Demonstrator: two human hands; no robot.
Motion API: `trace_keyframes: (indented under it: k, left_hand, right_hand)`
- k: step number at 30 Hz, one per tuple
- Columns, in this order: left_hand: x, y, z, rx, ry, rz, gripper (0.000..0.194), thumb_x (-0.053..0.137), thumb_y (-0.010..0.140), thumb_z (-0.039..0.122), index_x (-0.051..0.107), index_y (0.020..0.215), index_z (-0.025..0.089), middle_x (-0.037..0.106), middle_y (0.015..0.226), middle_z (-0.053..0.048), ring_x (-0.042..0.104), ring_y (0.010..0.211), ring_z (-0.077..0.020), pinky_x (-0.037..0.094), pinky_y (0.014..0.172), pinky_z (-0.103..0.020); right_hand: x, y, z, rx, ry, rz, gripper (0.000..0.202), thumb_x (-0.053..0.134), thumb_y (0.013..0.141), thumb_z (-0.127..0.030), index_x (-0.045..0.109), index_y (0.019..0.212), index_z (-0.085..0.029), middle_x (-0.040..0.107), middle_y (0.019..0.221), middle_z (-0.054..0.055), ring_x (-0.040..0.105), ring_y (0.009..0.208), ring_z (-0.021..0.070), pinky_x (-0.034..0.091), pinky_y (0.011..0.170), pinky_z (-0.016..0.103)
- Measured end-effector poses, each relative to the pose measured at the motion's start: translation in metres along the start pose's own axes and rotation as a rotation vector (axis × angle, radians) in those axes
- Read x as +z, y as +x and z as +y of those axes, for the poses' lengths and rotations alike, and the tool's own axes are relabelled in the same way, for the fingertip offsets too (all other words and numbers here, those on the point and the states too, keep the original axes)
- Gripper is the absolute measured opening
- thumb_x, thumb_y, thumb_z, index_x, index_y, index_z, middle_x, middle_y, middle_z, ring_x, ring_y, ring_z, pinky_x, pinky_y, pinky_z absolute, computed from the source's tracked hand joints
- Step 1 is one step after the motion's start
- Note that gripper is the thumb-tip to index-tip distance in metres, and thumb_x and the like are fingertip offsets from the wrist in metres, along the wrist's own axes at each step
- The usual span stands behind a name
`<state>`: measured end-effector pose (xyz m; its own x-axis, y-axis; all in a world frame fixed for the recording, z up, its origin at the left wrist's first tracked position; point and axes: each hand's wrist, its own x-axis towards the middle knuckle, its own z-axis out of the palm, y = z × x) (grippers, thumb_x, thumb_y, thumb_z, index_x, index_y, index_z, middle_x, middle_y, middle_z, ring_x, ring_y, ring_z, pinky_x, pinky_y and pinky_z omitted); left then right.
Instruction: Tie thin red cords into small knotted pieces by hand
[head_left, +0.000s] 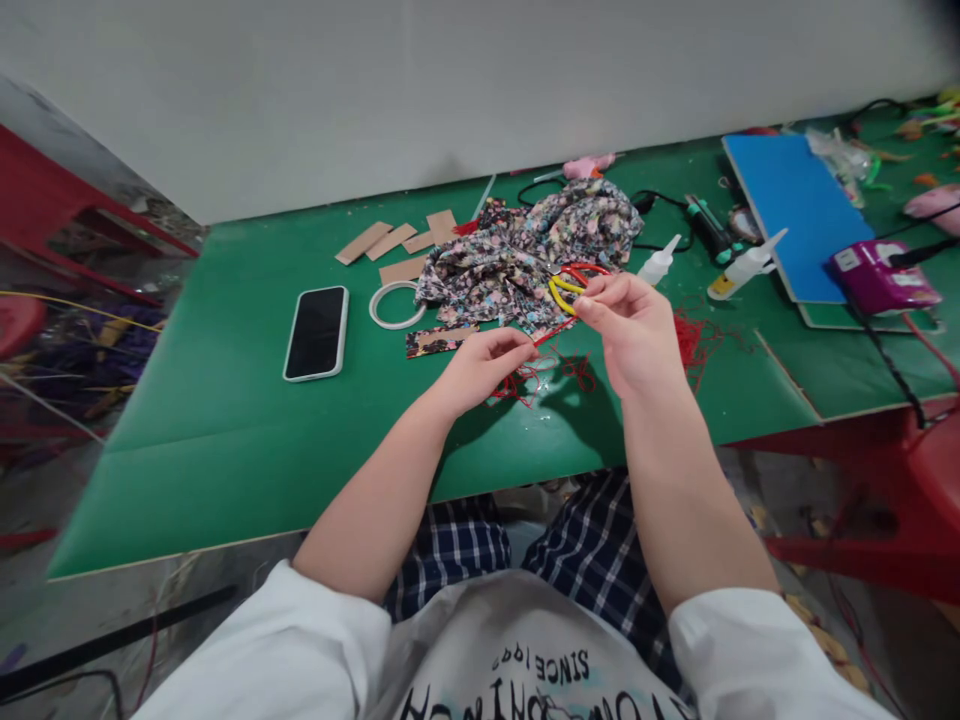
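Observation:
My left hand [491,365] is closed, thumb and fingers pinching one end of a short red string [555,331]. Its other end runs up to my right hand [634,325], whose fingertips are also pinched together on it. Just behind the right fingertips are scissors [564,296] with yellow and red handles, resting on a crumpled floral cloth [495,275]; whether the hand touches them I cannot tell. Beneath and between the hands lie loose red threads [574,370] on the green table [375,440]. A larger tangle of red threads [696,345] lies right of my right wrist.
Left of the cloth are a tape roll [373,308], cardboard pieces [365,242] and a phone [317,333]. To the right stand two white glue bottles [660,262], near a blue board [799,215] and a purple box [881,278] with cables. A wall borders the back.

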<state>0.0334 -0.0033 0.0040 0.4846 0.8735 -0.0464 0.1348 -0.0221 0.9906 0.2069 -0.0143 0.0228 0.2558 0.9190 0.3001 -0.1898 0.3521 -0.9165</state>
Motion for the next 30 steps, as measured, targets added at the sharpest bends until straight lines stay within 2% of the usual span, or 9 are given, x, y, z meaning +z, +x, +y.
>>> trace_keyframes:
  k: [3, 6, 12, 15, 20, 24, 30]
  left_hand:
    - [0.0, 0.0, -0.001, -0.089, -0.171, -0.043, 0.022, 0.065, 0.077, 0.035, 0.064, 0.077, 0.013, 0.067, 0.071, 0.0, 0.061, 0.067, -0.0091, 0.046, 0.069, -0.023]
    - [0.001, -0.001, -0.001, -0.208, -0.321, -0.078, 0.023, 0.068, 0.075, 0.036, 0.065, 0.079, 0.013, 0.068, 0.068, -0.001, 0.063, 0.063, -0.01, 0.047, 0.064, -0.022]
    - [-0.001, -0.001, 0.002, -0.339, -0.452, -0.103, 0.025, 0.063, 0.08, 0.033, 0.07, 0.09, 0.011, 0.071, 0.074, -0.006, 0.065, 0.061, -0.0093, 0.049, 0.062, -0.021]
    - [-0.002, -0.001, 0.002, -0.369, -0.46, -0.12, 0.022, 0.063, 0.081, 0.027, 0.07, 0.096, 0.012, 0.072, 0.079, -0.007, 0.066, 0.065, -0.0105, 0.051, 0.064, -0.022]
    - [-0.002, -0.002, 0.0, -0.336, -0.436, -0.128, 0.031, 0.063, 0.077, 0.012, 0.065, 0.108, 0.012, 0.072, 0.084, -0.007, 0.066, 0.068, -0.0097, 0.052, 0.07, -0.024]
    - [-0.001, -0.001, -0.002, -0.276, -0.366, -0.111, 0.038, 0.061, 0.079, 0.01, 0.06, 0.116, 0.011, 0.071, 0.078, -0.005, 0.064, 0.063, -0.0078, 0.052, 0.066, -0.022]
    - [-0.001, 0.0, -0.003, -0.234, -0.292, -0.089, 0.034, 0.06, 0.077, 0.009, 0.058, 0.111, 0.011, 0.071, 0.074, -0.005, 0.064, 0.061, -0.0083, 0.051, 0.063, -0.022]
  right_hand:
    - [-0.002, 0.001, -0.001, 0.016, -0.013, 0.015, 0.028, 0.077, 0.061, -0.021, 0.05, 0.058, -0.02, 0.054, 0.07, -0.004, 0.055, 0.072, 0.0088, 0.05, 0.079, 0.03]
    - [-0.004, 0.003, -0.003, 0.028, -0.004, 0.017, 0.028, 0.076, 0.062, -0.021, 0.048, 0.058, -0.019, 0.054, 0.071, -0.004, 0.054, 0.067, 0.007, 0.049, 0.075, 0.029]
    - [-0.01, 0.006, -0.007, 0.06, -0.01, 0.03, 0.032, 0.078, 0.059, -0.028, 0.047, 0.056, -0.021, 0.054, 0.069, -0.004, 0.052, 0.062, 0.008, 0.047, 0.068, 0.029]
    - [-0.014, 0.007, -0.008, 0.058, -0.045, 0.039, 0.036, 0.079, 0.058, -0.034, 0.046, 0.056, -0.022, 0.053, 0.071, -0.003, 0.052, 0.064, 0.0097, 0.047, 0.069, 0.031]
    - [-0.022, 0.01, -0.006, 0.043, -0.069, 0.057, 0.037, 0.078, 0.06, -0.039, 0.046, 0.059, -0.022, 0.054, 0.077, -0.002, 0.054, 0.069, 0.0104, 0.048, 0.072, 0.032]
    - [-0.026, 0.011, -0.007, 0.064, -0.022, 0.101, 0.038, 0.082, 0.056, -0.036, 0.047, 0.058, -0.022, 0.055, 0.076, -0.002, 0.055, 0.07, 0.0109, 0.049, 0.074, 0.032]
    - [-0.033, 0.014, -0.009, 0.113, 0.08, 0.178, 0.039, 0.083, 0.053, -0.034, 0.046, 0.057, -0.022, 0.053, 0.068, -0.005, 0.055, 0.065, 0.0093, 0.049, 0.07, 0.03]
